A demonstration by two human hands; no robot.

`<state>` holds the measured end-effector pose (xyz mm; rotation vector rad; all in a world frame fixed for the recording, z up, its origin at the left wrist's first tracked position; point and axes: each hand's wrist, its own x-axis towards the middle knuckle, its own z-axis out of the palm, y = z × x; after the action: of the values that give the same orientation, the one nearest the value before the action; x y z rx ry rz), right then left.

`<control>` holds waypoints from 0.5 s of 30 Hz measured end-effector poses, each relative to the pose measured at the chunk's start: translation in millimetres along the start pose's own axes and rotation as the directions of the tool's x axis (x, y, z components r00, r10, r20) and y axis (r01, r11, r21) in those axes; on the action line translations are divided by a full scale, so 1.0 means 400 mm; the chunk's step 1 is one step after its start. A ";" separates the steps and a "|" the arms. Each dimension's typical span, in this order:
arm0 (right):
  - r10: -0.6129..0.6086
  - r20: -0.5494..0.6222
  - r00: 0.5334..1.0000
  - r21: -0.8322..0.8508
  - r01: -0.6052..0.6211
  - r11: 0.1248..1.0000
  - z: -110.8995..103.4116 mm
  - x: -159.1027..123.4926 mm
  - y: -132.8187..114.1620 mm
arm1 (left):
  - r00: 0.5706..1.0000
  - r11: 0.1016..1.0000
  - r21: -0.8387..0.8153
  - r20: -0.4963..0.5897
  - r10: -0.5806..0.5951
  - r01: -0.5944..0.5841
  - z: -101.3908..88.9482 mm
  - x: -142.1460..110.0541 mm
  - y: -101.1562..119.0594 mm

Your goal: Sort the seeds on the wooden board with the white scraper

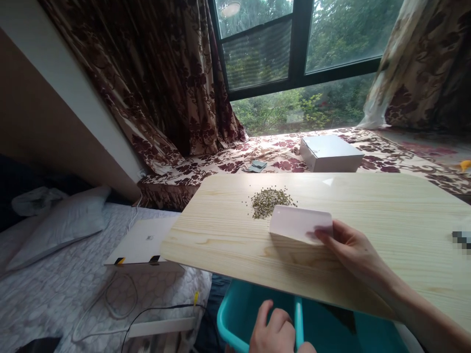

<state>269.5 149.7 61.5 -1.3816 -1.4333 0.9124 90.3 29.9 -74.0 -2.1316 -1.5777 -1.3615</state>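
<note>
My right hand (351,250) pinches the right end of a pale plastic dough scraper (300,223), fingers behind it and thumb in front. The scraper stands tilted on the light wooden tabletop (221,235). Just beyond its left end lies a loose pile of small green beans (270,201), like mung beans, with a few scattered around. Below the table's near edge, my left hand (275,328) is at a turquoise bin (231,318), fingers curled left of its divider (299,318) and thumb to the right. A dark patch (342,317) shows in the right compartment, partly hidden by the table.
A white box (331,149) and a small folded cloth (256,166) sit on the floral window ledge behind the table. Left of the table, a flat white box (143,242) lies on the bed (73,264), with cables (162,309) nearby. A blurred dark object (461,239) is at the right edge.
</note>
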 end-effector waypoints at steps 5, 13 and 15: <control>-0.031 0.087 0.996 -0.028 0.034 0.999 0.014 -0.066 0.007 | 0.917 0.933 0.006 0.186 0.353 -0.361 -0.057 0.031 -0.049; -0.035 0.188 0.982 0.047 0.027 0.999 -0.006 -0.126 -0.019 | 0.995 0.993 -0.116 -0.097 0.007 -0.018 -0.014 0.031 0.001; -0.035 0.106 0.994 0.099 0.025 0.995 -0.017 -0.084 -0.030 | 0.964 0.982 -0.146 -0.219 -0.151 0.121 -0.004 0.019 0.006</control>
<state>270.8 114.8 71.1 -1.2518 -1.4662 1.0372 91.7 33.0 -66.5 -1.8789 -1.6067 -1.7307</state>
